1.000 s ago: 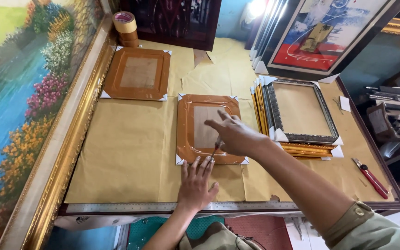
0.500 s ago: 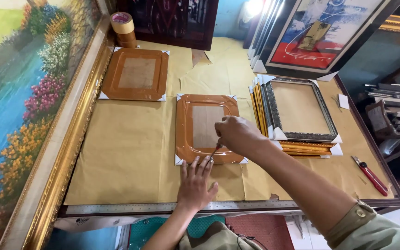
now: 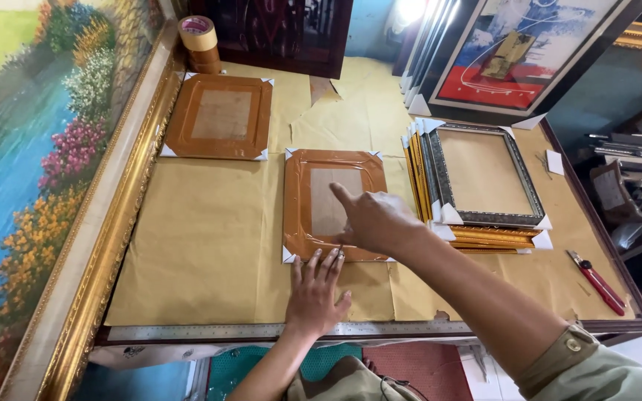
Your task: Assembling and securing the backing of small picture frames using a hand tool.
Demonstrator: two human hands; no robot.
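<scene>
Left hand (image 3: 316, 290) lies flat, open; right hand (image 3: 375, 220), seemingly half-closed, points onto wrapped frame (image 3: 334, 204)

Table (image 3: 596, 323) wearing brown paper (image 3: 209, 245) across top. Lying on paper: wrapped frame (image 3: 221, 116) far left, second wrapped frame (image 3: 306, 204) at middle, frame stack (image 3: 484, 186) sitting right. Red cutter (image 3: 597, 282) resting near right edge. Tape roll (image 3: 198, 33) standing at far left corner. Steel ruler (image 3: 209, 331) running along near edge. Left hand (image 3: 315, 293) pressing flat on paper, fingertips touching middle frame.
</scene>
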